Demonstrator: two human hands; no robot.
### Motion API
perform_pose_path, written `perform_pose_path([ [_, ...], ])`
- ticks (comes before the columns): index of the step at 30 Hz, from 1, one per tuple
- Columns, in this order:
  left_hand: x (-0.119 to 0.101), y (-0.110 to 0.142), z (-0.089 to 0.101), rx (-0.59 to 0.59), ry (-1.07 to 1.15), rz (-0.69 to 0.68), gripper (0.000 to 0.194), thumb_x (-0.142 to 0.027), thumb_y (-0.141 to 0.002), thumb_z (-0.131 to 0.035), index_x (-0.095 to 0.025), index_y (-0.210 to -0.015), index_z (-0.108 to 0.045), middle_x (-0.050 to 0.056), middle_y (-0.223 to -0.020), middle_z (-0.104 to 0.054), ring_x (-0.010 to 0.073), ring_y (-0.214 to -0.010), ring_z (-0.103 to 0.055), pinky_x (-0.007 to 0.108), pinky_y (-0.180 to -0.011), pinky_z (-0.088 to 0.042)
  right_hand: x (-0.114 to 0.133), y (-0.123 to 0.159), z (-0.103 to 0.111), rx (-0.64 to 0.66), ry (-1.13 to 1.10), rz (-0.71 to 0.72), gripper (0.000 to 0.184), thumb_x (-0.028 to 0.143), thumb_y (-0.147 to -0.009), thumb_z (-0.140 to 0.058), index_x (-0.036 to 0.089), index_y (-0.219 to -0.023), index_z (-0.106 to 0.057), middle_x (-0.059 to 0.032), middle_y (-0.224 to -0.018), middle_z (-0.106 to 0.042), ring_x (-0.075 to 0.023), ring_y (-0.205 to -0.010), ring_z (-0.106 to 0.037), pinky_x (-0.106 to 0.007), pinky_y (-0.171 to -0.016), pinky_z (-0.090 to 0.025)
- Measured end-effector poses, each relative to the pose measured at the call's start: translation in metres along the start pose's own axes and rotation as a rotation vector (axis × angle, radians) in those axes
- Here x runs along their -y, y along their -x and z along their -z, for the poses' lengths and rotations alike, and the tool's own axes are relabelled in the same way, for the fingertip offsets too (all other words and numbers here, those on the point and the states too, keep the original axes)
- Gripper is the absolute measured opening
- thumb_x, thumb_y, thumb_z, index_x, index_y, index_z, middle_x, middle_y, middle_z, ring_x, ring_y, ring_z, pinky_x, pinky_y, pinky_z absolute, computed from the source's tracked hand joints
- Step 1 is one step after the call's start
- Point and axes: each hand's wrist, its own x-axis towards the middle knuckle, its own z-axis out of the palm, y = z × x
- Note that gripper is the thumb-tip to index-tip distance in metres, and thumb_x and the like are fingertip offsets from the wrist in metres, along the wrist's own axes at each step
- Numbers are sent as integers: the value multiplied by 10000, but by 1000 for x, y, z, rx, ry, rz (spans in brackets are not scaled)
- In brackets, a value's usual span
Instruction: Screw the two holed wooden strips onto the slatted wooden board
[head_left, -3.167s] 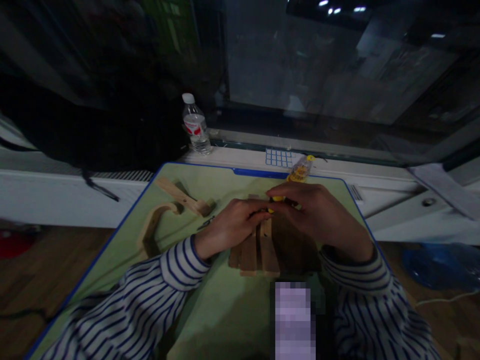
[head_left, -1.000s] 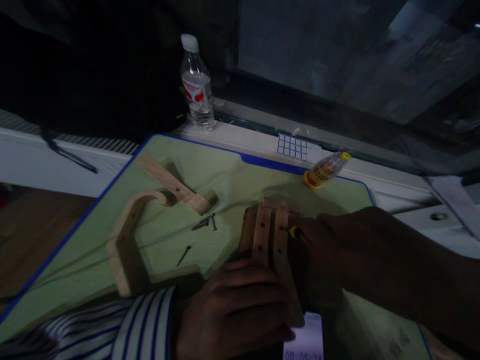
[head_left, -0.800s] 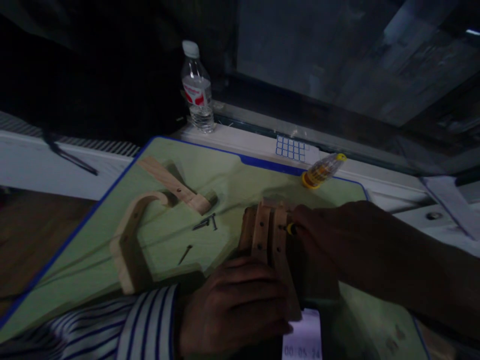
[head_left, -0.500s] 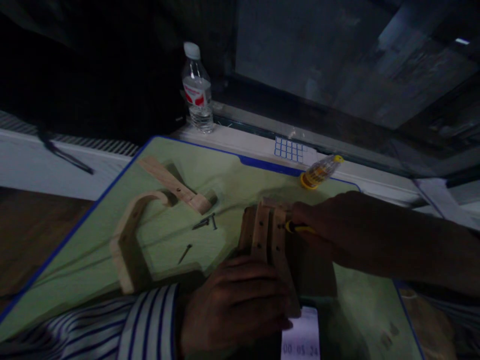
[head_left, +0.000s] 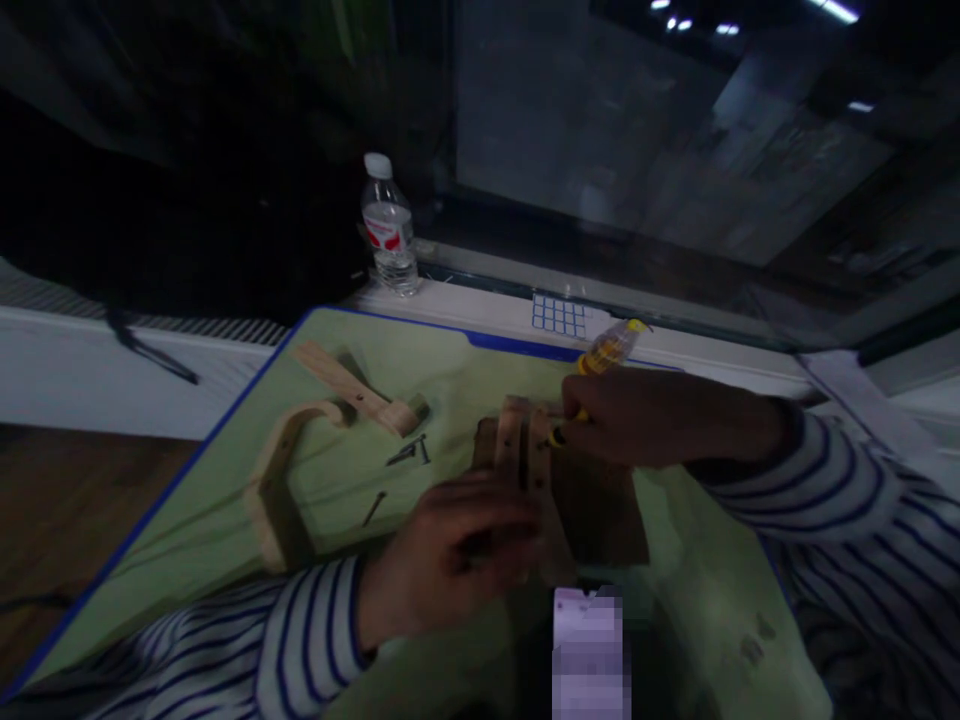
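Note:
Two pale wooden strips with screw holes (head_left: 541, 470) lie side by side across a dark brown wooden piece (head_left: 604, 510) on the table. My right hand (head_left: 622, 415) is closed around a small yellow-handled screwdriver (head_left: 556, 436); its tip is at an upper hole of the right strip, and most of the tool is hidden by my fingers. My left hand (head_left: 457, 545) hovers over the lower part of the strips, fingers bent and thumb apart, holding nothing that I can see. Its fingers are slightly blurred, so contact with the wood is unclear.
Left on the green table (head_left: 420, 350) lie a curved wooden piece (head_left: 274, 480), a straight one (head_left: 352, 390) and several loose screws (head_left: 409, 452). A clear yellow-capped container (head_left: 609, 346) stands at the back. A phone (head_left: 589, 650) lies in front, a water bottle (head_left: 390, 235) on the sill.
My left hand was lying flat over the strips and has now lifted, its thumb and fingers parting. My right hand stays at the same hole, its wrist turned. The view has tilted up.

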Motion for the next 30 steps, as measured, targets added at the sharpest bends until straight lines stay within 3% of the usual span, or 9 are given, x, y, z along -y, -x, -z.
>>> perform_pose_path([
  [3,1,-19,1,-12,-227,332,181,-267,-862,-599,-190,-1005,-680,30,-827,-727,145,-694,-664,255,-614,-520,-2,-8,3,69,18,20,214,282,-855,-460,170,-743,-604,-36,-578,-597,-110,-441,-475,-251,-402,-292],
  [5,4,-33,-1,41,-360,375,159,-280,-853,-614,-193,-963,-689,24,-837,-725,160,-726,-663,257,-627,-493,-4,-10,6,84,-34,118,251,274,-848,-490,164,-652,-601,-19,-542,-568,-103,-440,-465,-249,-414,-295],
  [12,24,-51,-15,55,-516,357,230,-396,-866,-603,-194,-904,-707,28,-798,-722,177,-693,-653,261,-591,-426,-4,-3,16,11,-116,160,262,374,-884,-508,175,-790,-652,-26,-698,-645,-137,-614,-567,-255,-527,-378],
  [17,27,-51,-13,50,-457,356,236,-399,-885,-579,-218,-969,-705,13,-826,-728,167,-730,-660,256,-636,-440,2,6,18,-89,34,151,316,418,-883,-496,152,-1010,-610,-80,-855,-676,-166,-673,-585,-268,-558,-386],
  [19,26,-51,-12,61,-456,366,244,-407,-889,-571,-217,-959,-705,12,-832,-726,164,-731,-658,257,-639,-442,1,15,19,-163,70,198,295,366,-908,-464,158,-1082,-579,-95,-919,-678,-185,-750,-600,-285,-623,-403],
  [23,25,-51,-11,66,-454,333,262,-427,-890,-562,-217,-967,-699,7,-848,-722,162,-736,-654,265,-654,-451,-4,29,18,-215,-16,338,218,192,-914,-444,194,-1035,-626,-67,-969,-698,-181,-889,-619,-305,-777,-422],
  [30,24,-49,-10,-63,-380,212,324,-426,-853,-617,-182,-1056,-683,42,-961,-724,173,-853,-670,286,-803,-507,-10,27,6,-257,-100,353,221,150,-903,-477,198,-1020,-658,-47,-927,-719,-169,-854,-649,-290,-747,-432],
])
